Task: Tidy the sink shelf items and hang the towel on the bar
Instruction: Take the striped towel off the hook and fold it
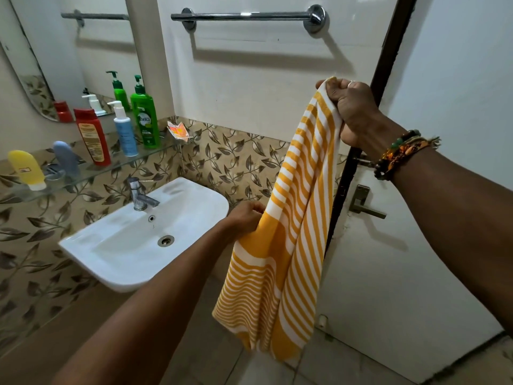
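Observation:
A yellow and white striped towel (pixel 288 232) hangs in front of me, below the chrome towel bar (pixel 247 16) on the white wall. My right hand (pixel 352 109) grips the towel's top corner up near the door frame. My left hand (pixel 245 218) pinches its left edge lower down, just right of the sink. On the glass shelf (pixel 91 173) stand a green pump bottle (pixel 144 118), a white and blue pump bottle (pixel 125 132), a red bottle (pixel 93 137), a blue-grey tube (pixel 66 159) and a yellow tube (pixel 26 169).
A white sink (pixel 194 215) with a chrome tap (pixel 138 194) sits below the shelf. A crumpled sachet (pixel 179 132) lies at the shelf's right end. A mirror (pixel 83 51) hangs above the shelf. A white door (pixel 416 245) with a lever handle (pixel 365 207) stands to the right.

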`<act>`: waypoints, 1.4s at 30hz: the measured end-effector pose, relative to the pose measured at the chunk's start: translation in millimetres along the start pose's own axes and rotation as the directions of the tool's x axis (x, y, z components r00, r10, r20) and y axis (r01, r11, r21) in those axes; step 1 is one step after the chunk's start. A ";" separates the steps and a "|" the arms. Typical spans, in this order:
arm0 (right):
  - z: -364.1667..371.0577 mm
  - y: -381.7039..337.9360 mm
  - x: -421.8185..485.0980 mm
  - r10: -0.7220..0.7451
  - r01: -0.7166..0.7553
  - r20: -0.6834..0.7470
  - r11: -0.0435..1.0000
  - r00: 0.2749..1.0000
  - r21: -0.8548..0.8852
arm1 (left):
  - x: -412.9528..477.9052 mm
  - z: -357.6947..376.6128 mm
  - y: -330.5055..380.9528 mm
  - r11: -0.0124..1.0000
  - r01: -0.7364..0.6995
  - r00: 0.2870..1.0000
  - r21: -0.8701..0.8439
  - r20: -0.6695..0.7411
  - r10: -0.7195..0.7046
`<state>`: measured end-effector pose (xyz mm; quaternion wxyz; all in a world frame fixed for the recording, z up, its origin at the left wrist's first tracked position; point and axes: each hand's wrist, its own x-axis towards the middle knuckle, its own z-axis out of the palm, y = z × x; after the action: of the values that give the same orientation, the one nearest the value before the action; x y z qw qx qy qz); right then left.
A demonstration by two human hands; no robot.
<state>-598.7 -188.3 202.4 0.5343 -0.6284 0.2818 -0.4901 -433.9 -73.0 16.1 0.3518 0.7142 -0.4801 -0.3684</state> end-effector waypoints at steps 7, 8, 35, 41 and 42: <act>0.1 3.7 4.9 0.047 -0.046 -0.078 0.999 0.996 0.014 | -9.1 -1.6 -4.9 0.942 -0.052 0.998 -0.332 0.025 0.063; 2.8 3.9 4.8 0.047 -0.046 -0.079 0.999 0.996 0.017 | -8.8 3.2 -4.0 0.949 -0.072 0.996 -0.308 0.019 0.082; -19.4 9.8 11.1 0.037 -0.048 0.071 0.986 0.997 0.158 | 17.4 35.8 -3.9 0.993 -0.073 0.766 0.092 -0.633 0.115; -31.7 22.5 18.3 0.037 -0.034 -0.094 0.999 0.995 0.035 | 17.9 14.3 -8.7 0.978 -0.175 0.728 -0.114 -0.684 0.050; -33.5 24.7 19.8 0.040 -0.039 -0.133 0.999 0.990 0.010 | 18.0 10.4 -8.9 0.959 -0.215 0.755 -0.187 -0.654 0.042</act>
<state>-618.1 -225.6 183.5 0.5263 -0.5867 0.3275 -0.5211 -434.3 -88.9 0.1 0.6066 0.7119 -0.3278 -0.1332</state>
